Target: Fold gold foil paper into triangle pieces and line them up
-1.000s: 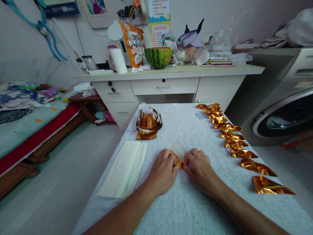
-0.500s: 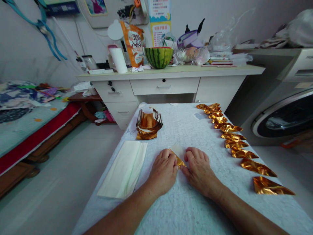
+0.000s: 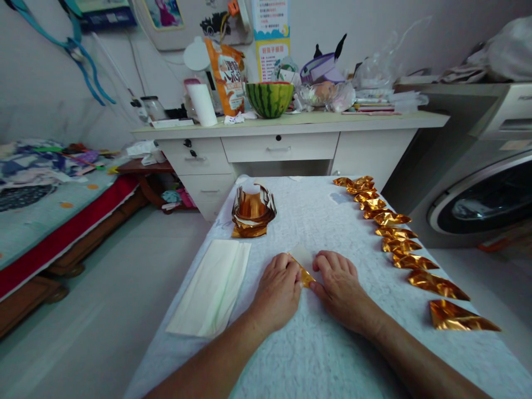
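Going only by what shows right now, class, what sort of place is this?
Probably a lived-in room in a home: there is a bed at the left, a washing machine at the right, and a cut watermelon on the desk.

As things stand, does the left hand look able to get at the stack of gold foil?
Probably yes: only tablecloth shows between the left hand and the stack of gold foil, though that hand would first have to release the small foil piece it holds.

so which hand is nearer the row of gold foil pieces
Right. The right hand is left of the row of gold foil pieces; the left hand is farther left.
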{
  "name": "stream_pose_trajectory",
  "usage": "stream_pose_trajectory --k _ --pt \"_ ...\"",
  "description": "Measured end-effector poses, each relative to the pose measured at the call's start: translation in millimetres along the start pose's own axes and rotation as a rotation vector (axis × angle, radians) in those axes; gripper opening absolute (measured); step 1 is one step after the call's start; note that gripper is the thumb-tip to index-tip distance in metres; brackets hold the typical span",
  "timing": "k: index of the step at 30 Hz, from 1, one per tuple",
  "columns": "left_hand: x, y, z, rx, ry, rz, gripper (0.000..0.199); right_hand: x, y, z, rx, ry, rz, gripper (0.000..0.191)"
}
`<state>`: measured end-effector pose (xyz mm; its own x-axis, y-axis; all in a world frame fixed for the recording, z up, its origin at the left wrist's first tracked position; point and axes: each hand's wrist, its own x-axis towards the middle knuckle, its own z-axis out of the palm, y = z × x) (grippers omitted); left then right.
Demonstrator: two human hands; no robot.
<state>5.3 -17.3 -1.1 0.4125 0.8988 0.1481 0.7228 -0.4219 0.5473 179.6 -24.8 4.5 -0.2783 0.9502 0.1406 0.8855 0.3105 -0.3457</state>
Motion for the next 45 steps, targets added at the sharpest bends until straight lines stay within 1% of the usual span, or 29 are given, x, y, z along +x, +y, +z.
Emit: stream_pose_trajectory --k 8,13,17,19,21,24,26,29,33,36,39,42,45 --pt "0 0 -2.9 -0.005 -0.024 -0.003 0.011 -1 14 3 0.038 -0.05 -0.036 0.039" --pt "0 -3 -4.6 -0.043 -0.005 0.02 0.012 0 17 -2 0.093 -0.086 -0.033 0.044" --pt "0 -4 -5.6 -0.068 0.021 0.03 0.016 2 23 -11 0.194 -0.115 -0.01 0.04" --pt "0 -4 -4.9 -0.048 0.059 0.009 0.024 4 25 -14 0.233 -0.09 0.026 0.034" --pt "0 -5 -3.2 -0.027 0.083 -0.03 0.039 6 26 -15 0.235 -0.058 0.038 0.028" --pt "-1 -8 -0.2 -0.036 0.069 -0.068 0.061 6 24 -12 0.189 -0.026 -0.014 0.026" --pt "-1 -9 1.2 -0.066 0.065 -0.069 0.07 5 22 -9 0.161 -0.012 -0.041 0.032" --pt "0 -11 1.8 -0.128 0.105 -0.059 0.083 4 21 -5 0.134 0.003 -0.067 0.043" --pt "3 -10 -0.1 -0.188 0.168 -0.06 0.099 4 19 -1 0.112 0.022 -0.069 0.048" --pt "4 -8 -2.7 -0.158 0.151 -0.12 0.103 6 18 -1 0.123 0.009 -0.06 0.045" --pt "4 -6 -5.0 -0.125 0.139 -0.164 0.101 7 17 -2 0.136 -0.008 -0.046 0.043" --pt "4 -6 -5.3 -0.146 0.154 -0.157 0.099 7 20 -1 0.145 0.001 -0.045 0.045" --pt "3 -7 -3.9 -0.243 0.165 -0.118 0.097 7 23 0 0.142 0.014 -0.035 0.052"
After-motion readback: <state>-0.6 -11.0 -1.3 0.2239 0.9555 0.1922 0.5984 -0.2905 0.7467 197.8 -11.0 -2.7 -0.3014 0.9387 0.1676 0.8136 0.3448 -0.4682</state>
